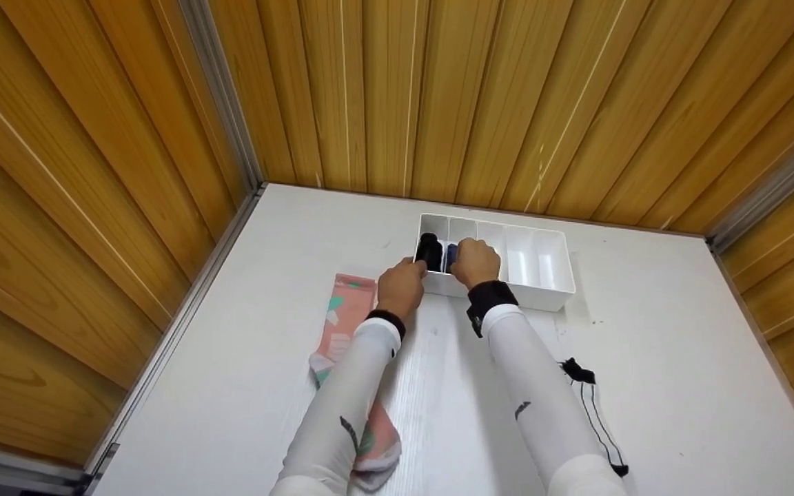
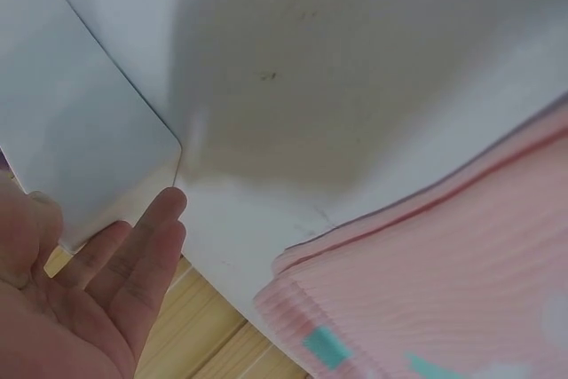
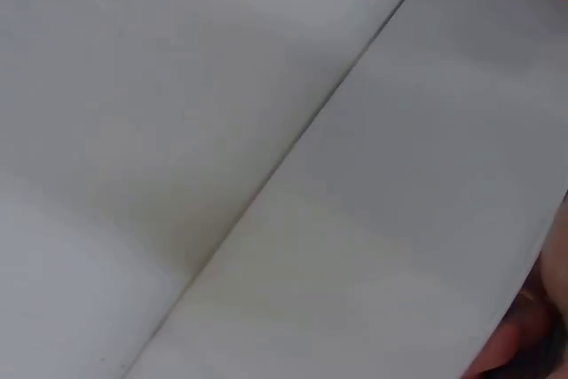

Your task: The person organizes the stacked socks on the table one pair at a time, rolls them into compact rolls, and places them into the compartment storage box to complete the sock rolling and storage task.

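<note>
Looks like the stowing step: right hand (image 1: 476,264) seems to pinch the blue bundle (image 1: 451,255) in the box's (image 1: 536,295) second slot from left; left hand (image 1: 400,285), fingers loosely extended, touches the box's left end. Next likely calls for seating it, then release.

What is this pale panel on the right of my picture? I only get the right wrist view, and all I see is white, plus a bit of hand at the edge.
Observer: It's the near wall of a white tray, which is split into a row of side-by-side compartments.

Operator: Oh, a tray! Is anything in it?

Observer: Yes, a black bundle sits in the compartment at the far left.

Operator: And where has the other hand got to?

Observer: The left hand touches the tray at its near left corner.
</note>
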`<state>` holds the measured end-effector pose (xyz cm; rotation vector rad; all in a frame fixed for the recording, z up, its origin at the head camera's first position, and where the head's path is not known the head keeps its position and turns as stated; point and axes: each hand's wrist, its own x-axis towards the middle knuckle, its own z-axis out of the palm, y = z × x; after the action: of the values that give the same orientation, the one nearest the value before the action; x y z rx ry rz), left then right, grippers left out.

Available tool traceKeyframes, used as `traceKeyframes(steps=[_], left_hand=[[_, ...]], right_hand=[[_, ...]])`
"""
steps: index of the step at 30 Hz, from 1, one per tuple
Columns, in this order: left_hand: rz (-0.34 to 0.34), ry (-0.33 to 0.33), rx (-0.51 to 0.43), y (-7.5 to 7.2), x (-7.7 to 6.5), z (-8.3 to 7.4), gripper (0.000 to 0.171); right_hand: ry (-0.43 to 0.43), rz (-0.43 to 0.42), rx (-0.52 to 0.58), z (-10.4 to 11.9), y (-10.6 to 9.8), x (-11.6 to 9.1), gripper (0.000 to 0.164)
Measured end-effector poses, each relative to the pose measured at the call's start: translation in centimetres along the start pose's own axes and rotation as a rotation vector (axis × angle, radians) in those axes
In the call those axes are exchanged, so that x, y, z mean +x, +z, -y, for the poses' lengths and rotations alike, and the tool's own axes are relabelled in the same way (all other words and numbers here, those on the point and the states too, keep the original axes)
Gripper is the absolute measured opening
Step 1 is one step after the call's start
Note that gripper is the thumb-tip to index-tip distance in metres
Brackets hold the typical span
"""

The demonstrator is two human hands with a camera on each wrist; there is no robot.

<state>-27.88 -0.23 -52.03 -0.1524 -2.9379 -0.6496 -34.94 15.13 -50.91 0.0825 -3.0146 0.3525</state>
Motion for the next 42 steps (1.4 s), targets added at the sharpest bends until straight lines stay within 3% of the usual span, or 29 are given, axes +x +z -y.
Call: traceKeyframes(steps=[7,19,26,30,36,42], left_hand=[[-0.023,0.012,0.008,0.1,-0.2,0.4,0.017],[-0.022,0.005,0.026,0.5,0.4,0.9,0.018],[0.011,0.001,0.102,-0.5,0.8,1.6,0.018],[-0.026,0.006,0.116,-1.0,1.2,2.3,0.022],[-0.114,0.032,0.104,-1.6,2.1,3.5,0.034],[-0.143,-0.057,0.124,-2.1,2.1,6.6,0.043]], right_hand=[[-0.031,0.074,-0.053,0.1,0.1,0.0,0.025],[-0.105,-0.108,0.066,-0.3,1.4,-0.7,0.017],[-0.238,-0.268,0.095,0.6,2.0,-0.9,0.015],[-0.334,-0.310,0.102,1.8,1.8,-1.0,0.015],[-0.430,-0.308,0.130,4.0,1.3,-1.2,0.018],[-0.552,-0.274,0.147,6.5,2.2,-2.1,0.012]])
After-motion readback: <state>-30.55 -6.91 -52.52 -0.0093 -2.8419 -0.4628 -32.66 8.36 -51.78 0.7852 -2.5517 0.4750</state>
